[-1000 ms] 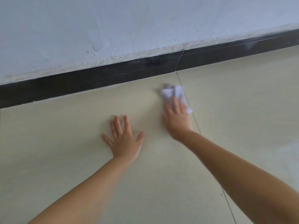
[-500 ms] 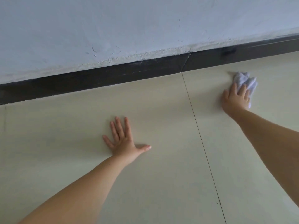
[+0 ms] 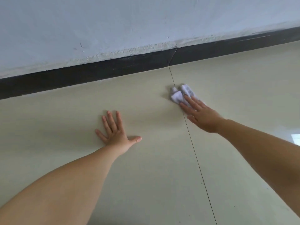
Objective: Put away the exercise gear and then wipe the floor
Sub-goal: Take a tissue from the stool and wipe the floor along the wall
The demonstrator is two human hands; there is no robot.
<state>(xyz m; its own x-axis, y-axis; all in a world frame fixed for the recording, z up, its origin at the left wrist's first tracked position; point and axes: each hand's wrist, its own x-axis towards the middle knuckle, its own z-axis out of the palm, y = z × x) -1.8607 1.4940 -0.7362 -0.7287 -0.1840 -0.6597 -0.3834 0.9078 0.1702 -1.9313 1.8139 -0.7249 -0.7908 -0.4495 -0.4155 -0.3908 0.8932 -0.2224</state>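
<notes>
A small crumpled white cloth (image 3: 179, 95) lies on the cream tiled floor (image 3: 146, 168), just right of a tile joint and close to the wall. My right hand (image 3: 201, 115) presses on the cloth with straight fingers; the fingertips cover its near part. My left hand (image 3: 114, 129) lies flat on the floor to the left, fingers spread, thumb out to the right, holding nothing. No exercise gear is in view.
A black skirting board (image 3: 97, 75) runs along the foot of a pale blue-grey wall (image 3: 129, 26) across the top. A thin tile joint (image 3: 194, 153) runs from the skirting toward me. A bright glare patch (image 3: 295, 139) shows at the right edge.
My right hand has swept the cloth back left, from far right of the joint to right beside it. My left hand has stayed planted in place.
</notes>
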